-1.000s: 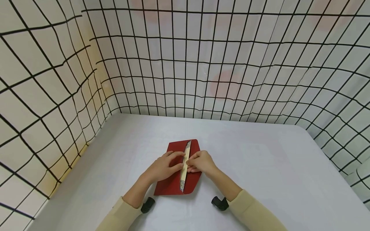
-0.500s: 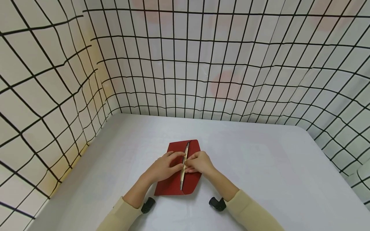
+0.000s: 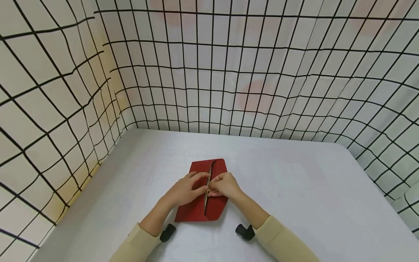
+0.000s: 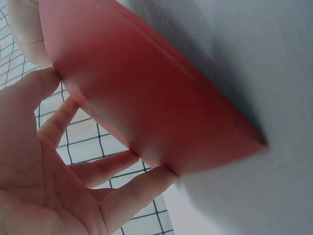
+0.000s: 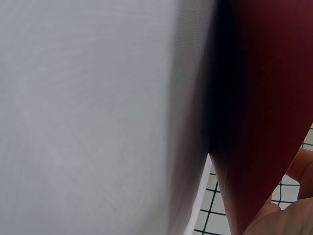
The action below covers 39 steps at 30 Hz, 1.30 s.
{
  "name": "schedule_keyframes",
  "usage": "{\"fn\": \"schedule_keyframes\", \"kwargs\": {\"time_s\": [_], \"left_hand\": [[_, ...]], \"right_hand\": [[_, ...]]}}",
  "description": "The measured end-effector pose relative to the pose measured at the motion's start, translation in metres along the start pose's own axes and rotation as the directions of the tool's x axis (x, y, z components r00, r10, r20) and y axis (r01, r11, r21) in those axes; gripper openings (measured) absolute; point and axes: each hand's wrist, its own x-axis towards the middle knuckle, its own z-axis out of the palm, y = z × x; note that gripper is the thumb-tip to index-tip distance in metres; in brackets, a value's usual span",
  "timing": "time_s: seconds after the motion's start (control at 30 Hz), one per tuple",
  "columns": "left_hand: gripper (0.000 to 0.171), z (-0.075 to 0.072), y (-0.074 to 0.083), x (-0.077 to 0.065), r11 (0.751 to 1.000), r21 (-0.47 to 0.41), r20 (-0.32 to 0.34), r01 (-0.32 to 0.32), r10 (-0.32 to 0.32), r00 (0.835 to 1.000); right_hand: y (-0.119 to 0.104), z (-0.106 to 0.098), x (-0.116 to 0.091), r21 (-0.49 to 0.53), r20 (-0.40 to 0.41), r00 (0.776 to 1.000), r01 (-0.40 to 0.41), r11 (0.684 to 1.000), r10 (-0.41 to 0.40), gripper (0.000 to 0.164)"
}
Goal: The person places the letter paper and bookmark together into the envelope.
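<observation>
A red paper envelope (image 3: 193, 211) lies at a slant on the table, its flap (image 3: 220, 209) folded out to the right. Inside its long opening, a thin pale sliver of a card (image 3: 206, 203) shows. My left hand (image 3: 186, 189) arches over the envelope body, thumb and index fingertips right at the opening's edge. In the left wrist view its fingertips (image 4: 168, 174) touch the envelope's upper edge. My right hand (image 3: 226, 186), over the flap, pinches the card's edge with thumb and fingers at the opening. The right wrist view mostly shows the envelope's red underside (image 5: 274, 73).
A white table (image 3: 294, 189) spreads around the envelope. Black-lined grid curtains (image 3: 209, 72) stand behind it and at both sides. Black wrist cameras (image 3: 245, 231) sit under both cream sleeves. A white rounded object (image 3: 410, 203) stands at the far right.
The card has slid left into the envelope, its visible strip shrinking from a wide band to a sliver. My right hand has moved slightly left with it; the left hand stays put.
</observation>
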Motion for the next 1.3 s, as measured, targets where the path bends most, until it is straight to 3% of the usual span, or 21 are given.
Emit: {"fn": "schedule_keyframes", "kwargs": {"time_s": [0.53,0.8,1.07,1.3], "left_hand": [[0.040,0.006,0.003,0.003,1.000,-0.002,0.005,-0.012,0.012,1.000],[0.039,0.007,0.005,0.002,1.000,-0.001,0.006,-0.017,0.017,1.000],[0.041,0.005,0.005,0.001,1.000,0.012,0.006,-0.015,0.015,1.000],[0.041,0.005,0.005,0.003,0.997,0.074,0.018,0.004,-0.006,1.000]], "right_hand": [[0.002,-0.009,-0.007,0.005,0.008,1.000,0.009,1.000,-0.009,0.010],[-0.001,-0.018,-0.015,0.019,-0.027,0.999,0.021,1.000,-0.021,0.006],[-0.005,-0.038,-0.029,0.062,0.003,0.999,0.046,0.997,-0.046,0.010],[-0.006,-0.063,-0.042,0.042,-0.025,0.998,0.051,0.998,-0.050,0.009]]}}
